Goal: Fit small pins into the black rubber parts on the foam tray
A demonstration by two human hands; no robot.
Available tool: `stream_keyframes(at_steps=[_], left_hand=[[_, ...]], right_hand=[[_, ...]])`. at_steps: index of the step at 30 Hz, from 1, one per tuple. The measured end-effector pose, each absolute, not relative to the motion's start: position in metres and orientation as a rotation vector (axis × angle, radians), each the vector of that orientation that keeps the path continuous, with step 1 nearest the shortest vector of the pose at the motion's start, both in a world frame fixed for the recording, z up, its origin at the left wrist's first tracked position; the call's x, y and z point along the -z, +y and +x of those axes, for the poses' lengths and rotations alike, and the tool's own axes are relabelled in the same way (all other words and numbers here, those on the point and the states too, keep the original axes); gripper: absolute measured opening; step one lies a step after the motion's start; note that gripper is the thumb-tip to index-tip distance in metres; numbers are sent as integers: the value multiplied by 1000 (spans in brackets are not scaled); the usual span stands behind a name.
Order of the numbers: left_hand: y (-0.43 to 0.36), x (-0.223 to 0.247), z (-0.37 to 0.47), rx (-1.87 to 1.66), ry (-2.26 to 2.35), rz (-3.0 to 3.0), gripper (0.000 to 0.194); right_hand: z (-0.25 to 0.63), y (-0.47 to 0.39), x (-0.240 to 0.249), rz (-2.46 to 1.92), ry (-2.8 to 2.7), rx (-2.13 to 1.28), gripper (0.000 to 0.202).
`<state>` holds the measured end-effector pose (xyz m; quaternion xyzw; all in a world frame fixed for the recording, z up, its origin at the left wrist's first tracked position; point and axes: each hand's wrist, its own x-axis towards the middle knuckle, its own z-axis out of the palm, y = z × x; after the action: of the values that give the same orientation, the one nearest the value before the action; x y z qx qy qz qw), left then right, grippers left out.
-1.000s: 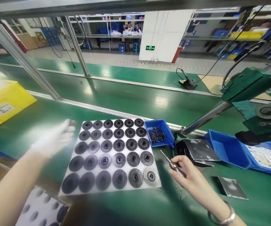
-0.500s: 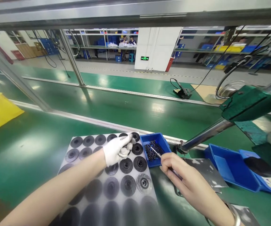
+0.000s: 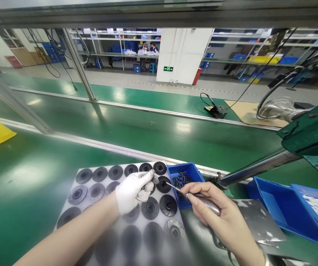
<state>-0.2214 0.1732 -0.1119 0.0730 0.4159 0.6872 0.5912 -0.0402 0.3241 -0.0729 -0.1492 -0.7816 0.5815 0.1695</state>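
The bare right hand (image 3: 217, 212) is clamped on a slim-shafted tool (image 3: 211, 205), its tip directed toward the gloved left hand (image 3: 134, 190). The left fingers are curled; whether anything is pinched cannot be told. Black discs (image 3: 168, 205) are laid on a white sheet (image 3: 159, 197) beneath the left hand. Small black parts (image 3: 181, 179) are contained in a blue bin (image 3: 194, 169) just beyond the right.

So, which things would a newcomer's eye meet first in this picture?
Probably the white-gloved left hand, over rows of black discs, at lower centre. To its right, the bare right hand holds a thin-tipped tool by a blue bin. Far behind, a green exit sign glows on a white pillar.
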Motion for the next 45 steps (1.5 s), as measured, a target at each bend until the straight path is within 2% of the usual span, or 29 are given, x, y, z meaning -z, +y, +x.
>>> stream_keyframes(at_steps=[7, 11, 13, 16, 19, 23, 32, 36, 45], left_hand=[[167, 113, -222, -1613, 776, 2, 31], [168, 112, -222, -1625, 837, 56, 35], [168, 113, -221, -1623, 989, 175, 38], [169, 113, -218, -1591, 1490, 578, 39], [167, 114, -217, -1353, 2007, 1166, 32], [164, 118, -217, -1016, 2294, 1633, 37], [166, 118, -215, -860, 2307, 1768, 41], [172, 114, -217, -905, 2248, 1710, 35], [211, 109, -254, -1044, 2224, 1654, 38]], right_hand=[[-65, 310, 71, -511, -1945, -1424, 14], [-75, 312, 72, -572, -1888, -1447, 21], [-80, 313, 73, -573, -1841, -1486, 22], [-89, 311, 70, -579, -1760, -1465, 25], [-96, 306, 60, -548, -1747, -1335, 26], [-99, 299, 49, -390, -1905, -1166, 27], [-105, 296, 48, -154, -2199, -932, 23], [-113, 298, 44, -65, -2237, -845, 24], [-152, 317, 47, -143, -2377, -502, 28]])
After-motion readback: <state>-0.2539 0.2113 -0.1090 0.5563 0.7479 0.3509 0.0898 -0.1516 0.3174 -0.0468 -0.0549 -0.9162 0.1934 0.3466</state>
